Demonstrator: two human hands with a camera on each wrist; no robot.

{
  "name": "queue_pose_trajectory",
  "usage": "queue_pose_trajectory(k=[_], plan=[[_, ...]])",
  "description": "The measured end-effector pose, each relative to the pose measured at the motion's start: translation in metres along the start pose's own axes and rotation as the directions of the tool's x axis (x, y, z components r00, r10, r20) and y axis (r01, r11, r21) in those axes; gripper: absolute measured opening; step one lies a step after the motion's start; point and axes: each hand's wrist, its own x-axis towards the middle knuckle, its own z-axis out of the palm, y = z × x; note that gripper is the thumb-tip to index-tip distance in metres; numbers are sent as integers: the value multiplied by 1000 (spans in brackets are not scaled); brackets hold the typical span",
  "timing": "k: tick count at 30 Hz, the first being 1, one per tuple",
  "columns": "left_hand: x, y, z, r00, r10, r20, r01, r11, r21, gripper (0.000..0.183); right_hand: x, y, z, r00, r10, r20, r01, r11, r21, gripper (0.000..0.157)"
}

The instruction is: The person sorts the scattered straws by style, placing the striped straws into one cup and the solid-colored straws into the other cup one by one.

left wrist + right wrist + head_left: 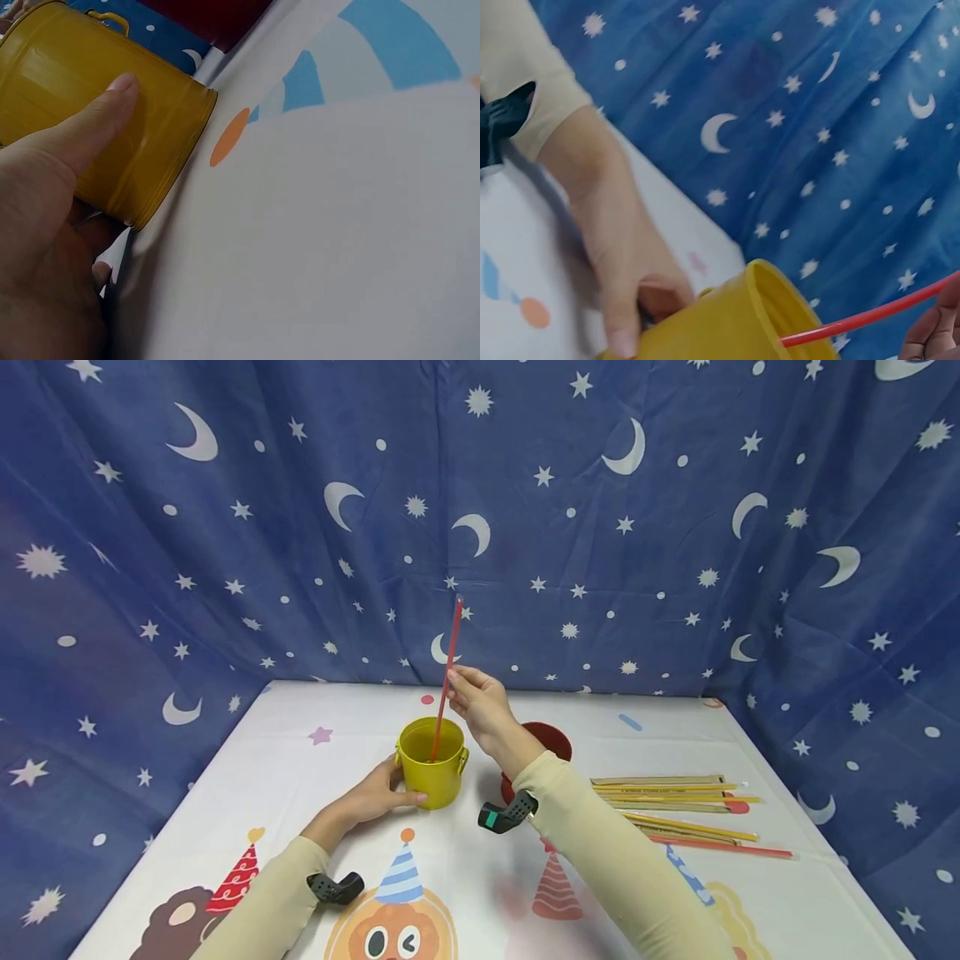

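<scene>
A small yellow bucket (431, 781) with side handles stands upright on the table. My left hand (378, 793) grips its left side, with the thumb laid along the wall in the left wrist view and the other fingers partly hidden behind it. My right hand (480, 702) is raised above and to the right of the bucket. Between thumb and fingertips it pinches a long red straw (454, 635) with a clear wrapper end at the top. The straw's lower end is inside the bucket mouth, as the right wrist view also shows.
Behind the right forearm stands a red bucket (551, 739), partly covered. On the right side of the table lie several yellow straws (675, 798), paper-wrapped straws (660, 781) and a red straw (742, 850). A blue starry curtain (525, 527) hangs behind the table.
</scene>
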Motion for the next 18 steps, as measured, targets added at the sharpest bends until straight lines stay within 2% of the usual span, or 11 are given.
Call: queue_pose_trajectory(k=[3, 8, 15, 18], plan=[[-1, -1, 2, 1000, -5, 1, 5, 1000, 3, 105, 1, 10, -3, 999, 49, -6, -49, 997, -54, 23], [0, 1, 1, 1000, -8, -1, 8, 1000, 13, 104, 1, 15, -8, 993, 115, 7, -112, 981, -157, 24], [1, 3, 0, 1000, 4, -7, -3, 1000, 29, 105, -2, 3, -15, 994, 106, 24, -98, 970, -224, 32], [-1, 2, 1, 1000, 3, -4, -2, 999, 45, 105, -6, -2, -19, 992, 119, 49, -97, 940, -327, 37]])
